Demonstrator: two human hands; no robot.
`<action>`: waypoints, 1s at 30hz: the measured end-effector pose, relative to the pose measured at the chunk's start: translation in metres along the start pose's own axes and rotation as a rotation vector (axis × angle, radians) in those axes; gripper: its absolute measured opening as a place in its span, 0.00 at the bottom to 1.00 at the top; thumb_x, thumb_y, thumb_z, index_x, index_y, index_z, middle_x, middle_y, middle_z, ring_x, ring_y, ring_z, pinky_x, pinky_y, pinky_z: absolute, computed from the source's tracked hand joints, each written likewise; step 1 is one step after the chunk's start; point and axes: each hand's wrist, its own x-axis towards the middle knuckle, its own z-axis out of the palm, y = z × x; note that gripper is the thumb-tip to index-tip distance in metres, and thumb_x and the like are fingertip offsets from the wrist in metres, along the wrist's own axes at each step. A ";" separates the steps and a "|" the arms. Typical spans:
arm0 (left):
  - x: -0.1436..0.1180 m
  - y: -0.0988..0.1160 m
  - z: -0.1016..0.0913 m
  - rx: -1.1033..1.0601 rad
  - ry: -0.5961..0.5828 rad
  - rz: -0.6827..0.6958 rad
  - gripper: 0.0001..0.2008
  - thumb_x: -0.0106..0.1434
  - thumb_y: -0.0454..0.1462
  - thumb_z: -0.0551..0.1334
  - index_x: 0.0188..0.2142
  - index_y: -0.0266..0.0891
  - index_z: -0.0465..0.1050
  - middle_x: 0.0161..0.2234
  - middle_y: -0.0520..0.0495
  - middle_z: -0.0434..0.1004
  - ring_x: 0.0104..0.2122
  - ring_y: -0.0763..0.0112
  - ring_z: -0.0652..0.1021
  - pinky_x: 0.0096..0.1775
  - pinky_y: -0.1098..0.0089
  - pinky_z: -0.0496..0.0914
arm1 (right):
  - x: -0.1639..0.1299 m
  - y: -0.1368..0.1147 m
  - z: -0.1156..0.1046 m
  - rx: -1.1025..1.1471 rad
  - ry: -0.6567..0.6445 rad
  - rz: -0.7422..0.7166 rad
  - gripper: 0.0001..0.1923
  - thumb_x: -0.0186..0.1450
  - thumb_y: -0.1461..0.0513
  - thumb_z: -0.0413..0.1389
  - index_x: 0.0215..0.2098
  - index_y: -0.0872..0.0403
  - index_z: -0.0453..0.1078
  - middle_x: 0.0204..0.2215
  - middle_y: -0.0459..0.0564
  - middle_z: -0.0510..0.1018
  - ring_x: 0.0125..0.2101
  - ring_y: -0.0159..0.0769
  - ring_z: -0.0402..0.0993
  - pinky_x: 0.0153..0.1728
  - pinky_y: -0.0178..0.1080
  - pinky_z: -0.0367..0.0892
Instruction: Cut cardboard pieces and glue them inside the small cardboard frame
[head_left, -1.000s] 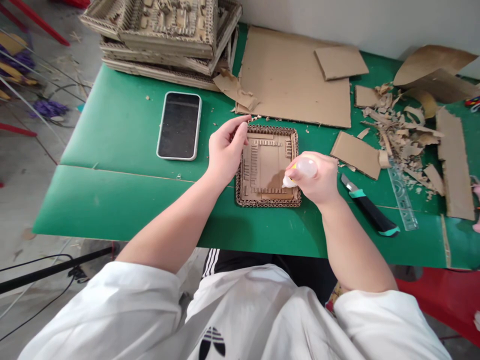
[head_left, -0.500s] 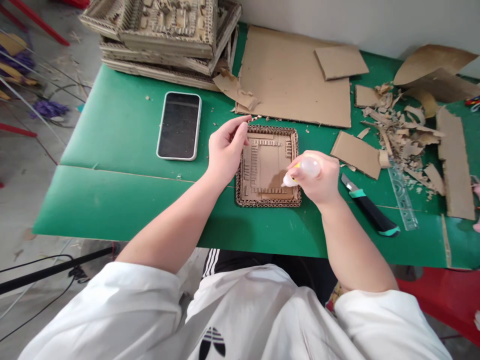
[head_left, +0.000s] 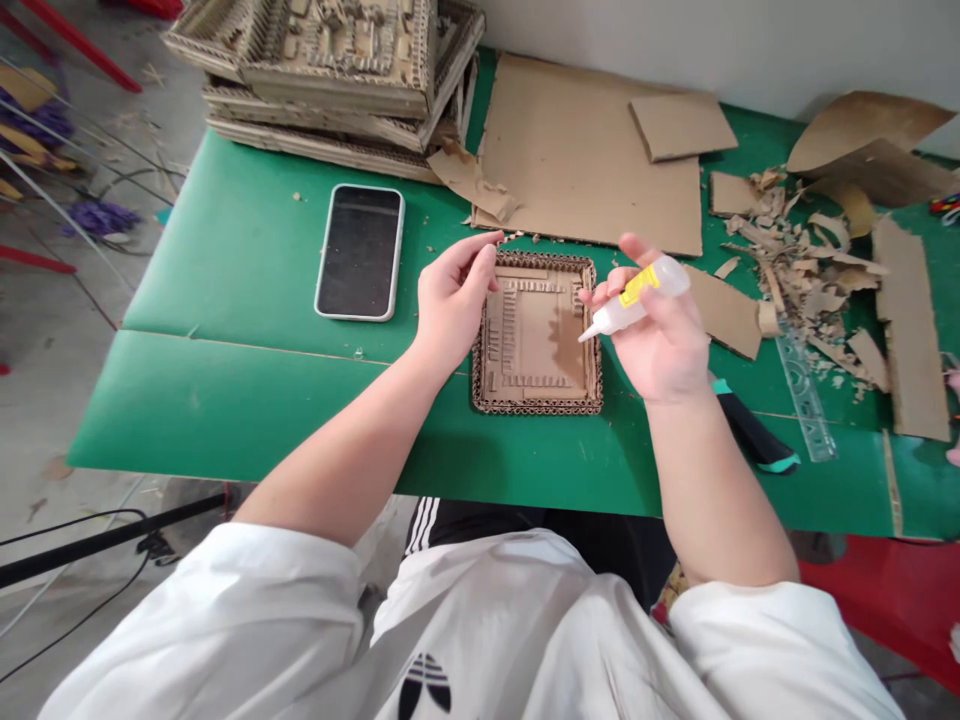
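While the right grip [head_left: 666, 345] clasps the bottle [head_left: 639, 291], tip [head_left: 592, 331] above the cardboard tray [head_left: 535, 332] on the tabletop [head_left: 232, 400], squeezing lightly and low should serve best (whether the left grip [head_left: 454, 300] pinches anything, I can't tell).

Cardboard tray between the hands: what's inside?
Corrugated strips line much of the tray around a flat middle, partly shadowed. The left hand hides the upper-left corner; the right hand and bottle hide part of the right side.
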 end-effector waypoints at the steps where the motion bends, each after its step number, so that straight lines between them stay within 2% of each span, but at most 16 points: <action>1: 0.000 0.000 0.000 -0.004 0.001 -0.001 0.16 0.65 0.48 0.53 0.43 0.45 0.73 0.24 0.51 0.72 0.26 0.72 0.74 0.30 0.69 0.70 | -0.001 -0.001 0.001 0.014 -0.025 0.024 0.24 0.60 0.41 0.48 0.44 0.47 0.64 0.27 0.44 0.70 0.30 0.32 0.72 0.34 0.41 0.70; 5: 0.000 0.000 0.000 -0.011 0.007 -0.001 0.16 0.65 0.48 0.53 0.43 0.45 0.73 0.23 0.51 0.72 0.26 0.73 0.74 0.29 0.70 0.70 | -0.003 -0.001 0.005 0.120 -0.009 0.085 0.22 0.52 0.44 0.59 0.36 0.49 0.65 0.26 0.41 0.69 0.24 0.28 0.69 0.30 0.38 0.70; 7: 0.000 0.000 0.000 -0.007 0.008 -0.003 0.16 0.65 0.48 0.53 0.43 0.45 0.74 0.22 0.52 0.71 0.25 0.73 0.74 0.29 0.70 0.70 | -0.003 0.002 0.005 0.141 0.002 0.076 0.22 0.51 0.45 0.61 0.34 0.50 0.65 0.23 0.40 0.68 0.22 0.27 0.68 0.28 0.36 0.69; 11: 0.000 -0.001 0.000 0.004 0.006 0.004 0.16 0.65 0.48 0.52 0.43 0.45 0.74 0.22 0.52 0.71 0.25 0.73 0.74 0.28 0.70 0.70 | -0.005 0.004 0.004 0.050 -0.008 0.089 0.20 0.56 0.44 0.56 0.33 0.51 0.70 0.21 0.42 0.70 0.23 0.29 0.69 0.26 0.36 0.67; 15: 0.000 -0.002 -0.001 0.028 -0.002 0.016 0.16 0.66 0.48 0.52 0.44 0.45 0.73 0.23 0.52 0.72 0.27 0.71 0.76 0.30 0.69 0.71 | -0.009 0.000 0.006 -0.245 0.131 -0.003 0.22 0.57 0.43 0.53 0.25 0.52 0.71 0.24 0.46 0.74 0.27 0.31 0.71 0.27 0.36 0.66; 18: 0.000 -0.002 -0.001 0.042 -0.009 0.035 0.16 0.66 0.47 0.51 0.44 0.46 0.73 0.26 0.51 0.74 0.31 0.70 0.77 0.31 0.69 0.71 | -0.013 -0.001 0.007 -0.391 0.173 -0.054 0.24 0.57 0.42 0.53 0.20 0.52 0.68 0.20 0.45 0.72 0.24 0.31 0.70 0.25 0.36 0.63; 21: 0.000 -0.001 -0.001 0.044 -0.009 0.043 0.16 0.66 0.47 0.51 0.44 0.45 0.72 0.29 0.50 0.75 0.34 0.69 0.77 0.31 0.69 0.71 | -0.014 0.000 0.008 -0.412 0.179 -0.059 0.24 0.57 0.41 0.52 0.20 0.52 0.66 0.17 0.45 0.71 0.21 0.30 0.68 0.22 0.36 0.60; 25: 0.000 0.000 -0.001 0.041 -0.009 0.041 0.15 0.66 0.47 0.51 0.43 0.45 0.73 0.30 0.50 0.75 0.34 0.69 0.77 0.31 0.69 0.72 | -0.015 0.003 0.008 -0.399 0.200 -0.105 0.22 0.58 0.44 0.54 0.20 0.51 0.65 0.18 0.44 0.71 0.21 0.30 0.67 0.22 0.36 0.60; 30: 0.000 0.000 -0.001 0.029 -0.011 0.035 0.16 0.66 0.47 0.51 0.43 0.45 0.73 0.29 0.50 0.76 0.34 0.69 0.77 0.32 0.69 0.72 | -0.015 0.002 0.008 -0.436 0.108 -0.156 0.23 0.58 0.43 0.53 0.19 0.52 0.65 0.17 0.44 0.71 0.20 0.29 0.67 0.22 0.36 0.60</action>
